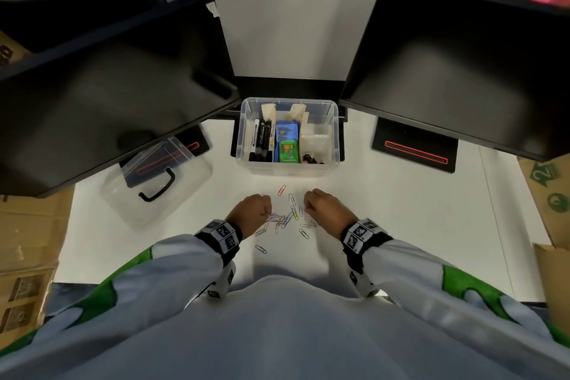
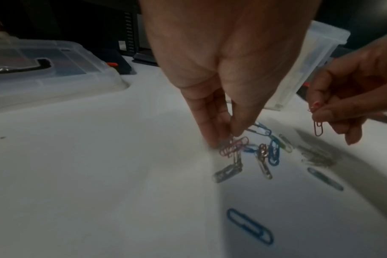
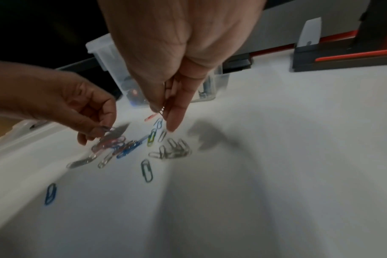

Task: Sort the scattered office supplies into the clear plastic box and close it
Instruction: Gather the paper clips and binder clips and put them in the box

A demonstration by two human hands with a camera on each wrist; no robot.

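Left hand [image 1: 251, 210] pinches paper clips at the left edge of the scattered paper clips [image 1: 285, 220]; right hand [image 1: 322, 208] pinches a red paper clip [image 2: 318, 128] at the right edge. The pile lies on the white table [image 1: 401, 210], just near of the open clear plastic box [image 1: 288, 168]. Its lid [image 1: 154, 182] rests left of the box.

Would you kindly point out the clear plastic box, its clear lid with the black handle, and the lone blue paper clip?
Clear plastic box [image 1: 288, 167]: head view, front wall.
Clear lid [image 1: 188, 167]: head view, bare top.
Blue paper clip [image 2: 250, 225]: left wrist view, middle.
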